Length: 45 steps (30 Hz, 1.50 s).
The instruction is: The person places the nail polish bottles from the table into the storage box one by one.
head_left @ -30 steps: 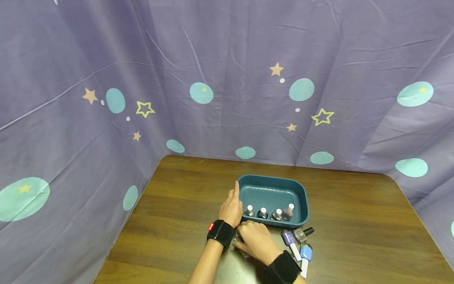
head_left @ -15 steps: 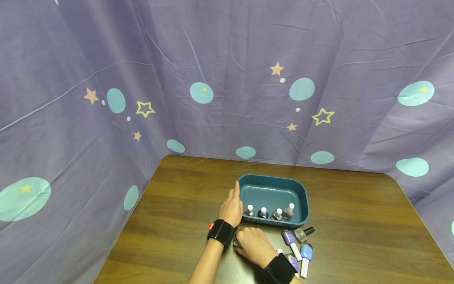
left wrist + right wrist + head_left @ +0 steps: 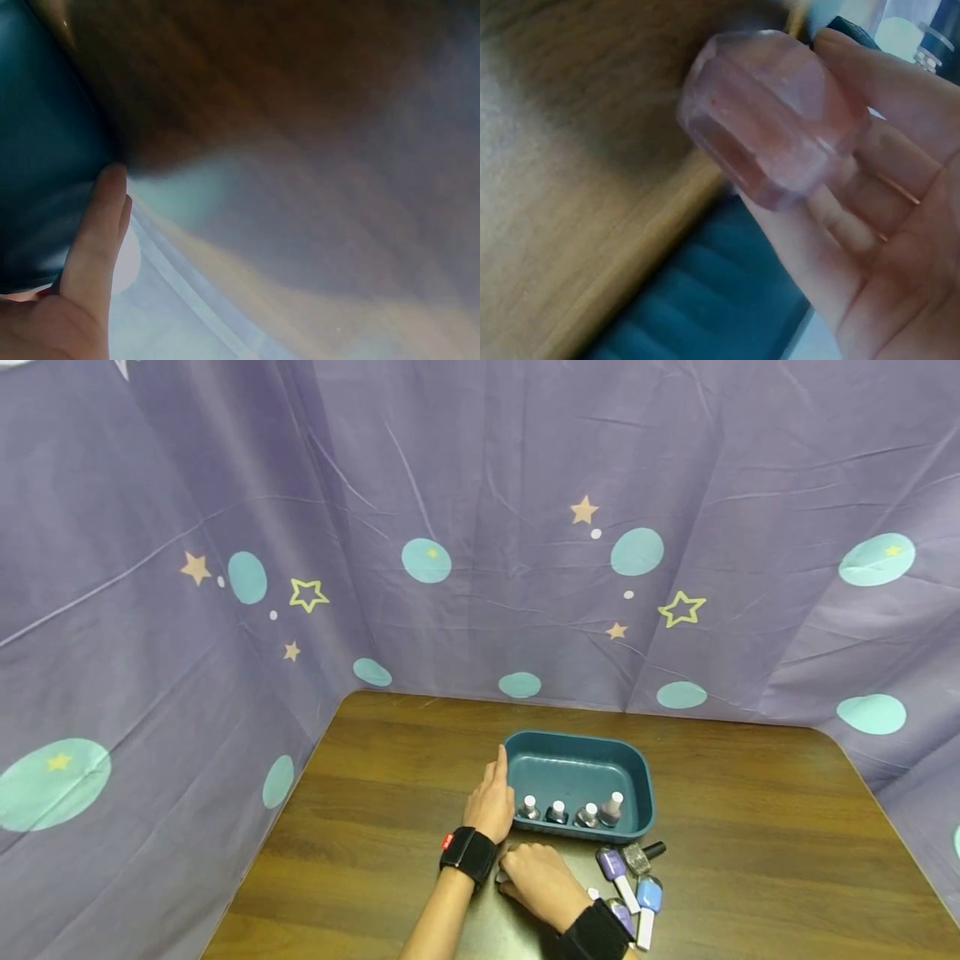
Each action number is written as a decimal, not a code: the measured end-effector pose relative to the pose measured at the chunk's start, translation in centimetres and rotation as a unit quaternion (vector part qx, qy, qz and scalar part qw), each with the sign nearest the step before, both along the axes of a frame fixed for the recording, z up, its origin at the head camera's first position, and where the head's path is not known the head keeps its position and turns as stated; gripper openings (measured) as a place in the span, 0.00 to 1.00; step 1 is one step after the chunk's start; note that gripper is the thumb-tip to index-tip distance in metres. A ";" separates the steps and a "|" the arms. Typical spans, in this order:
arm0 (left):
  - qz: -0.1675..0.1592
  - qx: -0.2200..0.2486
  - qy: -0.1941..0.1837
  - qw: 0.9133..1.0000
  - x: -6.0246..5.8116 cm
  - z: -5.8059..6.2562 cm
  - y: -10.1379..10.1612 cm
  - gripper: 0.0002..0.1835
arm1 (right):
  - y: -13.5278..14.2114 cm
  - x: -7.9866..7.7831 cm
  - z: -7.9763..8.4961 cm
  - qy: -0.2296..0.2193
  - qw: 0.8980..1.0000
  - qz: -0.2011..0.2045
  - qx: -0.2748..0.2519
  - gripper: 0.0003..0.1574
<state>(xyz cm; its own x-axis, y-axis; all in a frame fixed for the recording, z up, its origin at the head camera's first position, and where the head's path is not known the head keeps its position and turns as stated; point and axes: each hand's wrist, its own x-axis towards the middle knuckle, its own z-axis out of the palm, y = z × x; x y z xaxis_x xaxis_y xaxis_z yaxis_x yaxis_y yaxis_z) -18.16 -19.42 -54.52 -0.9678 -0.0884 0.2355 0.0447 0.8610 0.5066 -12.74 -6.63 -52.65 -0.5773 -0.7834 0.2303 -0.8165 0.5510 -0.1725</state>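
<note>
My left hand (image 3: 490, 802) rests along the left side of a teal plastic bin (image 3: 643, 777), its index finger straight against the wall; the left wrist view shows the fingertip touching the bin (image 3: 45, 135). In front of the bin, my right hand (image 3: 542, 878) holds a small bottle. Up close in the right wrist view, that clear, pinkish faceted nail polish bottle (image 3: 769, 124) sits between the thumb and fingers; its cap is hidden. Inside the bin, several nail polish bottles with white caps, such as the rightmost one (image 3: 611, 810), stand along the near wall.
Right of my right hand lie more nail polish bottles: a purple one (image 3: 612, 862), a glittery one with a black cap (image 3: 637, 858), a blue one (image 3: 648, 893) and another purple one (image 3: 621, 914) partly behind the wrist. A purple patterned curtain (image 3: 480, 527) borders the wooden table (image 3: 765, 827).
My right hand has drawn slightly down, away from the bin, still holding the bottle, and its wrist has uncovered a purple bottle. My left hand stays on the bin.
</note>
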 end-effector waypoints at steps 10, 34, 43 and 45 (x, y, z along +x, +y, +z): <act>0.005 0.002 0.001 1.000 0.5 -0.3 0.0 0.36 | 1.0 -0.6 2.1 0.009 1.000 -0.010 -0.021 0.09; 0.015 -0.011 -0.001 1.000 0.1 -0.2 -0.1 0.35 | 2.4 -2.4 5.1 0.020 0.993 -0.041 -0.111 0.06; 0.019 -0.017 0.000 1.000 -0.2 -0.1 0.3 0.36 | 3.2 -3.2 5.9 0.003 0.988 -0.077 -0.133 0.08; 0.021 -0.022 0.004 1.000 -0.1 -0.1 0.4 0.36 | 3.3 -3.3 6.1 0.003 0.986 -0.088 -0.142 0.08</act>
